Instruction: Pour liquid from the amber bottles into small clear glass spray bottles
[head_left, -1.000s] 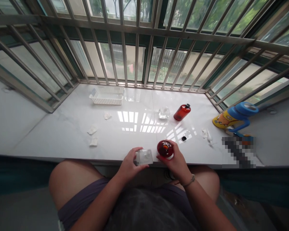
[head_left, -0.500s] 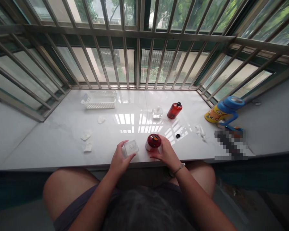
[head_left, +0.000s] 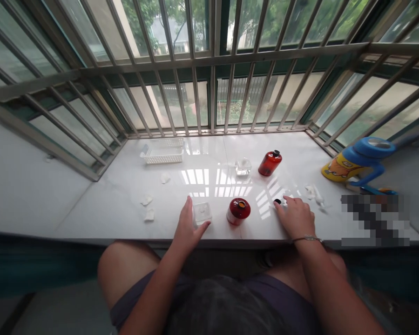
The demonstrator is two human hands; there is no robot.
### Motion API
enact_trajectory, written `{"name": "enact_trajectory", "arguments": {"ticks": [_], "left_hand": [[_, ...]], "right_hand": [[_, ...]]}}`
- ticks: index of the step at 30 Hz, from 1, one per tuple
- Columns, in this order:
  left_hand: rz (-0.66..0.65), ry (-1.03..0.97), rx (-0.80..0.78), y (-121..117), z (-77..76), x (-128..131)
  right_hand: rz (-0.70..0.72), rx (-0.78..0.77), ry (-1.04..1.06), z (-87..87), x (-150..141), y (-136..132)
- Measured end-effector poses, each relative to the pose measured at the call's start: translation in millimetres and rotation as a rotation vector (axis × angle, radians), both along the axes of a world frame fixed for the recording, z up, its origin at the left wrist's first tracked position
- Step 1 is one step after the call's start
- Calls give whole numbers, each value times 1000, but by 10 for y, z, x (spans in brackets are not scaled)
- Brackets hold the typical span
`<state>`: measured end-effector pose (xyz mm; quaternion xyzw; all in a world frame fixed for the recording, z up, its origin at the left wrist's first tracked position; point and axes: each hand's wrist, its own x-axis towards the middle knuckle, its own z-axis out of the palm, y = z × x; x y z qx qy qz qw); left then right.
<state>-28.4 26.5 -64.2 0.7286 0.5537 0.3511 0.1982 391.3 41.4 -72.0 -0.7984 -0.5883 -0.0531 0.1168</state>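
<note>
A small clear square container (head_left: 201, 212) stands on the white sill near its front edge. My left hand (head_left: 187, 228) curls around its left side and holds it. Just to the right stands an uncapped red bottle (head_left: 238, 210), free of either hand. My right hand (head_left: 295, 216) lies further right on the sill, its fingertips on a small black cap (head_left: 278, 201); the fingers are bent down over it. A second red bottle (head_left: 269, 162) with a black top stands further back, beside another clear container (head_left: 242, 166).
A white slotted basket (head_left: 162, 153) sits at the back left. Crumpled white scraps (head_left: 147, 207) lie at the left, and more scraps (head_left: 314, 193) at the right. A blue and yellow bottle (head_left: 356, 163) lies on the right ledge. Metal window bars (head_left: 212, 83) close off the back.
My right hand let go of the uncapped red bottle and moved right to the black cap. My left hand set the clear container down and stays on it.
</note>
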Motion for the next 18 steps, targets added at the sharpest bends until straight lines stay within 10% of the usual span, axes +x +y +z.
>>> {"name": "enact_trajectory", "arguments": {"ticks": [9, 18], "left_hand": [[-54, 0, 213, -159, 413, 181], [-357, 44, 313, -221, 577, 648]], "right_hand": [[86, 3, 190, -53, -58, 82], [351, 93, 748, 543, -606, -140]]}}
